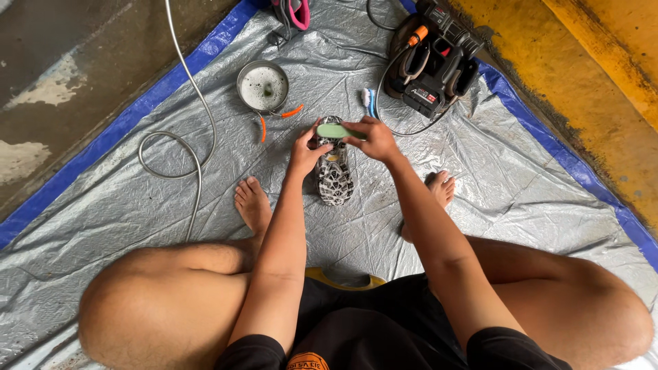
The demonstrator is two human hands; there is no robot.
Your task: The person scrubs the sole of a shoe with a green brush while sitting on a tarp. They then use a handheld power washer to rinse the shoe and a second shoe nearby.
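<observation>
The right hand [375, 139] has its fingers curled around a green brush [332, 130], held across the top of a shoe [334, 171]. The left hand [304, 152] pinches the shoe's upper edge, keeping it sole-up between the bare feet on a silver tarp [137, 205]. The sole is pale with dark tread. Just beyond lie a metal bowl [262, 87], a toothbrush [369, 101], a black machine [433, 58] and a grey hose [185, 137].

A crinkled, glossy silver plastic tarp [171, 205] with a blue edge covered rough, stained concrete. At twelve o'clock, a shoe's [334, 175] knobbly rubber sole faced up beneath a smooth green plastic brush [332, 130]; at eleven sat a dull metal bowl [262, 85].
</observation>
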